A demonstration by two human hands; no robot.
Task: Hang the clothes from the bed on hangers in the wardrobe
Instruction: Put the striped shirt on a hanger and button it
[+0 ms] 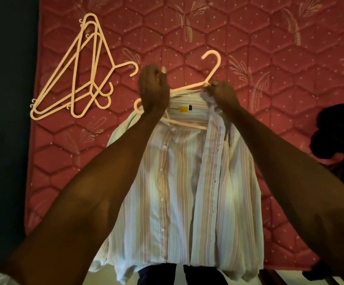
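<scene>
The left hand has its fingers curled over the left shoulder of the striped shirt where the hanger runs under the cloth, while the right hand pinches the collar and the hanger's neck together just below the hook. The shirt lies open-fronted on the red quilted mattress — its hem hanging over the near edge. A pile of spare hangers rests near the mattress's left edge, and a dark garment sits at the right edge.
</scene>
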